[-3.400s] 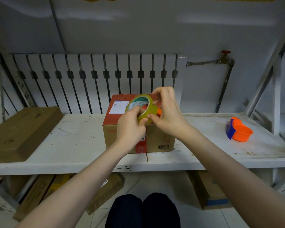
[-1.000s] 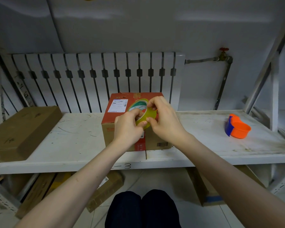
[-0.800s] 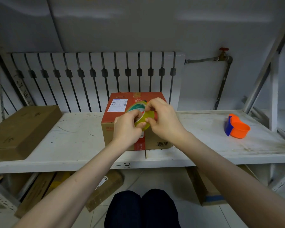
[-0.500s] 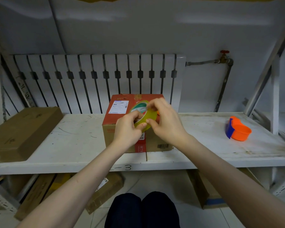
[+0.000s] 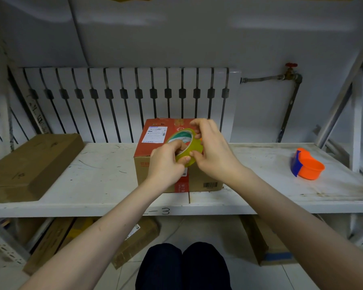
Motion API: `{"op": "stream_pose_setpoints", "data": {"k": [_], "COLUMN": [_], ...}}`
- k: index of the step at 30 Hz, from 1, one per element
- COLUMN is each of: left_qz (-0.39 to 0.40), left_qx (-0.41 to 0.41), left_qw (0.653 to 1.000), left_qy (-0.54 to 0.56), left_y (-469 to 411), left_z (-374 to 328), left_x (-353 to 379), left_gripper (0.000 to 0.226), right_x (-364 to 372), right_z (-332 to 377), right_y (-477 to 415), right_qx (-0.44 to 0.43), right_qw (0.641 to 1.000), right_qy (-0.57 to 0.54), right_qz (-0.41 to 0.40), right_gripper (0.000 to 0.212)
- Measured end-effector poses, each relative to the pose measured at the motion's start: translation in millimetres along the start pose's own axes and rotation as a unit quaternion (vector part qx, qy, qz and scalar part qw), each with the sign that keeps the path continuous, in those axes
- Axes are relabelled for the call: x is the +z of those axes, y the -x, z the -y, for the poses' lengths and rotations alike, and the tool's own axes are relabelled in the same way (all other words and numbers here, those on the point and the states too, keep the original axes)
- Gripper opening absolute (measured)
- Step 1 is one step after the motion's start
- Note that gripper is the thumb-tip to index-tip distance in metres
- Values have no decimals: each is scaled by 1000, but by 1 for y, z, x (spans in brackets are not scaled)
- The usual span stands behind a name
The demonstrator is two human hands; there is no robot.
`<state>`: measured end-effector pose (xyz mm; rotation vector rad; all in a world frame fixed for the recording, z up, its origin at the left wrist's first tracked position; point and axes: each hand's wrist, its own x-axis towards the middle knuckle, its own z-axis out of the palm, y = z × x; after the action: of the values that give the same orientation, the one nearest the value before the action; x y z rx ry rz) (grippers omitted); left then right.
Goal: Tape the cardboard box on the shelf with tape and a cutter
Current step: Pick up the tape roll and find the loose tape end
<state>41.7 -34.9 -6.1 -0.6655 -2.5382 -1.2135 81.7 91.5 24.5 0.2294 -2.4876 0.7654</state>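
Observation:
A small cardboard box (image 5: 155, 132) with a red top and a white shipping label stands in the middle of the white shelf (image 5: 101, 174). Just in front of and above it I hold a yellowish roll of tape (image 5: 194, 146) in both hands. My left hand (image 5: 166, 164) grips the roll's lower left rim, with the thumb inside the ring. My right hand (image 5: 212, 149) holds the right side, fingertips pressed on the outer band near the bottom. An orange and blue tape cutter (image 5: 307, 165) lies on the shelf far to the right, apart from both hands.
A flat brown carton (image 5: 29, 164) lies at the shelf's left end. A white radiator (image 5: 122, 101) stands behind the shelf, with a pipe and red valve (image 5: 290, 69) to its right. More cartons (image 5: 134, 241) sit on the floor under the shelf, above my knees (image 5: 182, 266).
The roll has stayed in both hands in front of the box. My fingers have shifted slightly around its rim and my right fingertips now press the outer band. The box and cutter have not moved.

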Motion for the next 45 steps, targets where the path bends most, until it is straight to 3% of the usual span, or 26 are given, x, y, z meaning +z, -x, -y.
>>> {"op": "stream_pose_setpoints", "data": {"k": [8,14,19,27,45], "left_qz": [-2,0,-1,8,28], "left_qx": [14,20,32,31,62], "left_qw": [1000,998,997,998,997], "left_qy": [6,58,66,51,-30], "left_y": [3,-4,-5,1,5], "left_z": [-1,-7,-10,-14,-11], "left_x": [0,-8,-11,-10,-18], "left_gripper": [17,15,16,16,20], "right_x": [-1,-1,-7,-12,-19], "right_z": [2,-2,-15,-17,-16], "right_y": [6,6,4,8,-3], "right_qx": [-2,-15,7,-40,-54], "right_qw": [1000,996,994,988,995], "right_qy": [-2,-51,-36,-18,60], "right_qz": [-9,-68,-102,-148,-51], "right_gripper": [68,57,42,15,8]}}
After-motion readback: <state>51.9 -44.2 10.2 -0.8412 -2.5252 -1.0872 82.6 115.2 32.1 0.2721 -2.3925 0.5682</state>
